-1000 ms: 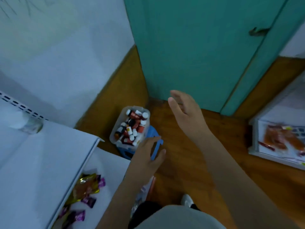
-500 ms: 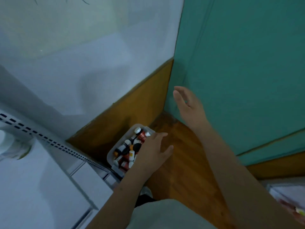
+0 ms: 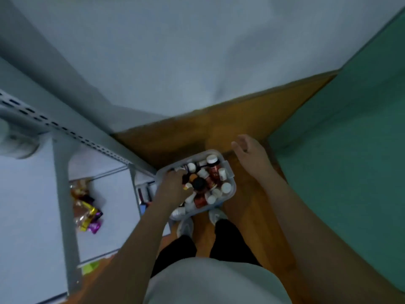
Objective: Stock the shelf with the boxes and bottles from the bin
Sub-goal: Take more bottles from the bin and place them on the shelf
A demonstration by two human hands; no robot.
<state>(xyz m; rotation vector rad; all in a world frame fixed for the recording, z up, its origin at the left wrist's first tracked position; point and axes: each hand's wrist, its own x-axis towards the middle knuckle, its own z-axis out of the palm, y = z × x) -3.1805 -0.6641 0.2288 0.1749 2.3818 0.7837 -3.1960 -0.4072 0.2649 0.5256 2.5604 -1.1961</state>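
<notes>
Left hand (image 3: 174, 185): fingers curled down among the bottles (image 3: 209, 181) in the clear bin (image 3: 230, 172) — whether they clamp one cannot be told. Right hand (image 3: 252, 154): fingers apart, relaxed, holding nothing, just beside the bin's right rim. Bin rests on the floor — white shelf (image 3: 32, 216) to its left.

Head-worn view, steeply downward over the bin (image 3: 230, 172)
</notes>
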